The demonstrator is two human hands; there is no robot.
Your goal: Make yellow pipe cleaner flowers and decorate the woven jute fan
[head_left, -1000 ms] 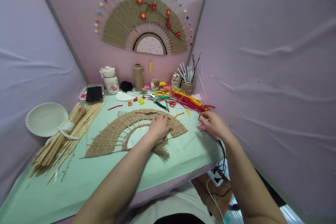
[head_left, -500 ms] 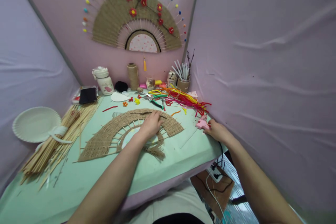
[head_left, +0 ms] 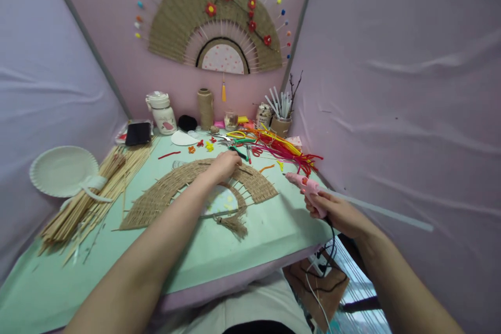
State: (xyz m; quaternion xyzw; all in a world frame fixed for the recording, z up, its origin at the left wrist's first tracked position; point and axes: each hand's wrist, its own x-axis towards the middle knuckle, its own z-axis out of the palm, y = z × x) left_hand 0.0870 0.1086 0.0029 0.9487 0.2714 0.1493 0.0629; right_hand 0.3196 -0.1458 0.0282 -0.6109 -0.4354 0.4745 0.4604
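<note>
A woven twine fan [head_left: 156,209] with thin stick ribs lies on the table, a pale half-round piece [head_left: 221,201] at its inner curve and a twine tassel [head_left: 233,225] below. My left hand [head_left: 227,165] rests on its upper edge with bent fingers, over a thin dark twig [head_left: 246,171] that shows on both sides; the fingertips are partly hidden. In my right hand [head_left: 332,210], wrapped round the handle, is a pink hot glue gun [head_left: 309,188]. A long clear glue stick [head_left: 385,211] sticks out of its back, and its nozzle points left, above the table.
Pliers [head_left: 238,153], small pipe-cleaner flowers [head_left: 210,146] and bundled red and yellow pipe cleaners [head_left: 289,148] lie behind the fan. Bamboo sticks [head_left: 86,203] and a paper plate [head_left: 64,171] are at left. The gun's black cord hangs off the right edge near a power strip [head_left: 321,265].
My right hand has raised the glue gun from the table's right side and turned its nozzle left. My left hand stays at the fan's upper edge, slightly shifted. The view has swung a little left.
</note>
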